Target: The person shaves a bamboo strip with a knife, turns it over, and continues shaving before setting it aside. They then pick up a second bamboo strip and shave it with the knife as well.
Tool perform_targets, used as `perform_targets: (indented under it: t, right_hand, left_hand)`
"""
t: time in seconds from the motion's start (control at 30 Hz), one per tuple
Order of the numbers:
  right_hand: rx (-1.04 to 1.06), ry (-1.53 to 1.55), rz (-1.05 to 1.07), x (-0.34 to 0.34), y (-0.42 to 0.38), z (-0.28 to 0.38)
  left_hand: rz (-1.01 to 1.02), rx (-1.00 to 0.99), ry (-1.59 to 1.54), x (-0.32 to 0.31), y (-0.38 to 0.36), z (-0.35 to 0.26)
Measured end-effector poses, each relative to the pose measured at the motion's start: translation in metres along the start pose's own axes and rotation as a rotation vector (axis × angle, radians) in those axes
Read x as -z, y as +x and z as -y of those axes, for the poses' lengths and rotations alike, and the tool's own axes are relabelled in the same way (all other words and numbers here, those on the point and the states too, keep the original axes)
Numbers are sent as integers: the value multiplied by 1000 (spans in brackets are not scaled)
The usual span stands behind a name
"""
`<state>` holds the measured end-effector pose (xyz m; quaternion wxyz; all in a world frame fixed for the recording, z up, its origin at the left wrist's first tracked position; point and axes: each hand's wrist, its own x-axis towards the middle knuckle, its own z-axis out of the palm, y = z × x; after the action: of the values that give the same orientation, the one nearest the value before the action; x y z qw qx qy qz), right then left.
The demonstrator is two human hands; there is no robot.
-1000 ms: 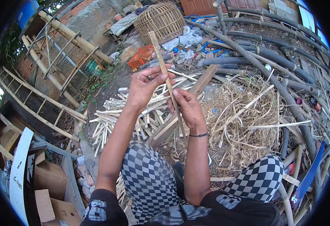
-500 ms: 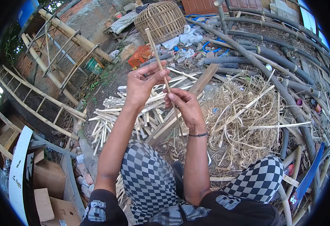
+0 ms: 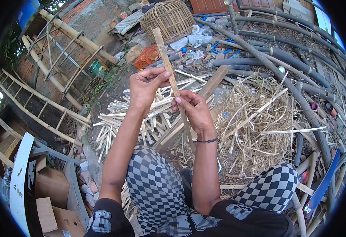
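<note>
A long, flat bamboo strip (image 3: 162, 51) is held up in front of me, its upper end leaning left. My left hand (image 3: 146, 87) pinches it around its middle between thumb and fingers. Lower down, my right hand (image 3: 194, 108) grips the same strip, with the lower end hanging past the wrist toward my knee. Behind the hands lies a pile of pale split bamboo strips (image 3: 119, 112). A wooden plank (image 3: 214, 85) slants across that pile.
Curly shavings (image 3: 256, 126) heap up at the right. Dark bamboo poles (image 3: 283, 79) lie beyond them, and a blue handsaw (image 3: 324, 181) rests at far right. A woven bamboo cage (image 3: 168, 21) and an orange crate (image 3: 146, 57) stand behind. Cardboard boxes (image 3: 52, 185) sit at left.
The bamboo strip has turned about its length, from its narrow edge to its broad flat face. My left hand has shifted slightly left and the right hand slightly down.
</note>
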<state>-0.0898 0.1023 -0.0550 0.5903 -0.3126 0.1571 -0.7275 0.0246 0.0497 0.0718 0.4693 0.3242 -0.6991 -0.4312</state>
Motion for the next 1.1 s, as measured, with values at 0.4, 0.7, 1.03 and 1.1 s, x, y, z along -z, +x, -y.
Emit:
perform_targets:
  t: [0.4,0.7,1.03,1.1]
  right_hand:
    - [-19,40,53,3,1,2]
    - [46,100,-20,5,1,3]
    - [73,203,-68,20,3,0]
    - [83,214,-71,24,3,0]
  left_hand:
    - [2,-10,3,-1,1,-6]
    - [88,24,112,-1,2,-1]
    - [93,30,147,7,3,0]
    - [69,20,125,10,4,1]
